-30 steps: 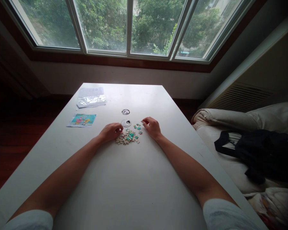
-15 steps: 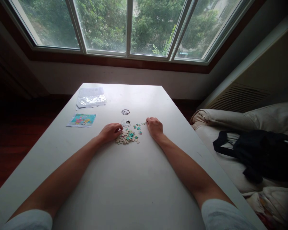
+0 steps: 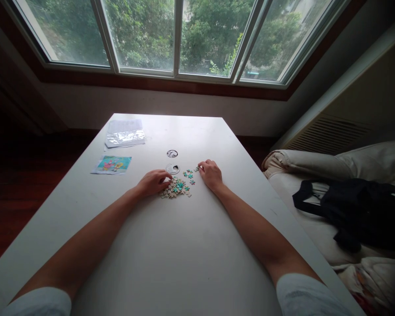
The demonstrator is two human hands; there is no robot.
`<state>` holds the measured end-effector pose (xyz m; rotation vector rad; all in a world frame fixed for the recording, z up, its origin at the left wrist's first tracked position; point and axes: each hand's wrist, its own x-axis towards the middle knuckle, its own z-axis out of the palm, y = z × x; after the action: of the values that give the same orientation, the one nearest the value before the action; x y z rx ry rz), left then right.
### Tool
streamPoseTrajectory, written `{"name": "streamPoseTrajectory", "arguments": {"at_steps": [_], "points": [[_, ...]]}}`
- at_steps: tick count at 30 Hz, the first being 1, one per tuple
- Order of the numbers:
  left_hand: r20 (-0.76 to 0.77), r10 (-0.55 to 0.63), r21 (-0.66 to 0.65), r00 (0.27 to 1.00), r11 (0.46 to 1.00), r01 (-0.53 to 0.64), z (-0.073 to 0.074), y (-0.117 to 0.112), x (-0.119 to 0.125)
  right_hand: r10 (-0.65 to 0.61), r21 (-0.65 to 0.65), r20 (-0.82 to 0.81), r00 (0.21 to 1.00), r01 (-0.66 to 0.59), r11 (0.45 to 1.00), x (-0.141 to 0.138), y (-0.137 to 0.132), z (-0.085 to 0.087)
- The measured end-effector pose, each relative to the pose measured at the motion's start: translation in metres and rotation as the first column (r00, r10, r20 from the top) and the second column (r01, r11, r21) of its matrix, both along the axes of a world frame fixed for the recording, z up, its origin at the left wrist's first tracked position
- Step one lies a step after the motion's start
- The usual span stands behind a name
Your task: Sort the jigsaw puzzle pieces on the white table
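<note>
A heap of jigsaw pieces (image 3: 175,189) lies on the white table (image 3: 171,254), about midway between its left and right edges and closer to the far edge than the near one. The left hand (image 3: 153,182) rests palm down at the heap's left side with its fingers curled over the nearest pieces; whether it pinches one cannot be told. A few loose pieces (image 3: 188,174) are scattered just beyond the heap, towards the right edge. The right hand (image 3: 211,174) lies on the table right of them, knuckles up and fingers bent inward, its fingertips at a single piece (image 3: 196,168); whether it grips that piece or only touches it cannot be told. Just beyond the left hand's fingers lies a small round lid (image 3: 173,168), and farther towards the far edge is a round hole (image 3: 172,153) in the table. Near the left edge lies a colourful picture card (image 3: 112,164), and beyond it, towards the far left corner, a crumpled clear plastic bag (image 3: 124,134). Off the right edge, a black bag (image 3: 358,210) sits on a pale sofa (image 3: 316,162)
</note>
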<state>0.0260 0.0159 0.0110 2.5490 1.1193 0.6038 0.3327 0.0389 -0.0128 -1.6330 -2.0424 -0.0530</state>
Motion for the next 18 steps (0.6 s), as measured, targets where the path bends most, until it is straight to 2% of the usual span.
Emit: {"name": "streamPoseTrajectory", "arguments": {"at_steps": [5, 10, 18], "points": [[0.044, 0.005, -0.014, 0.999, 1.0, -0.004, -0.0014, -0.0007, 0.0014, -0.041, -0.059, -0.071, 0.997, 0.037, 0.998, 0.0017, 0.0039, 0.0], [0.111, 0.002, -0.043, 0.994, 0.999, 0.002, -0.0027, -0.0003, 0.0025, -0.041, -0.051, -0.069, 0.997, 0.037, 0.998, 0.0013, 0.0048, -0.0024], [0.154, -0.004, -0.059, 0.988, 0.998, 0.013, -0.0031, 0.0008, 0.0025, 0.142, -0.006, -0.093, 0.985, -0.143, 0.99, -0.0035, 0.0045, -0.0055]]}}
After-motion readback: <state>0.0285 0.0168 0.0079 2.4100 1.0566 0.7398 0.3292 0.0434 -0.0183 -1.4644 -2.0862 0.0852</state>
